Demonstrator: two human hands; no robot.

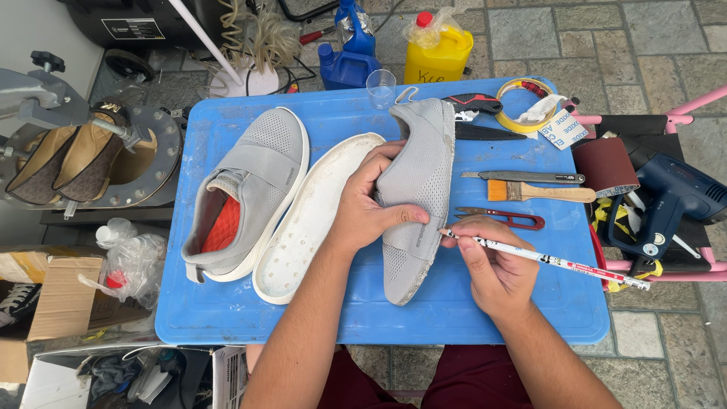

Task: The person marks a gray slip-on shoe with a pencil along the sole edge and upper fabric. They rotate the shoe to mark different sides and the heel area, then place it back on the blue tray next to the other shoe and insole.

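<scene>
On the blue table top (227, 318), near its middle, a grey shoe upper (416, 189) with its sole removed is tilted on edge, its long axis running from the far side toward the person, toe end nearest them. It lies directly between the two hands: the left hand (371, 204) wraps it from the left, fingers closed over the knit and thumb lying across the front, so this hand is the one clamped on it. The right hand (488, 265) sits just to the right and slightly nearer the person, closed around a white pencil (545, 257) whose tip touches the lower edge of the upper, the shaft pointing away to the right. The hands are close but not touching each other. Beside the left hand lies the detached white sole (303, 227), inside up, and further left the matching whole grey shoe (250, 189) with an orange lining. To the right lie a brush (541, 192), a flat metal tool (522, 176) and red-handled snips (503, 218). At the far edge stand a yellow jug (438, 53) with a red cap and handwriting on its front, a blue bottle (348, 64), a small clear cup (381, 87), and a ring of yellow tape (522, 102) beside a white printed card (566, 130).
</scene>
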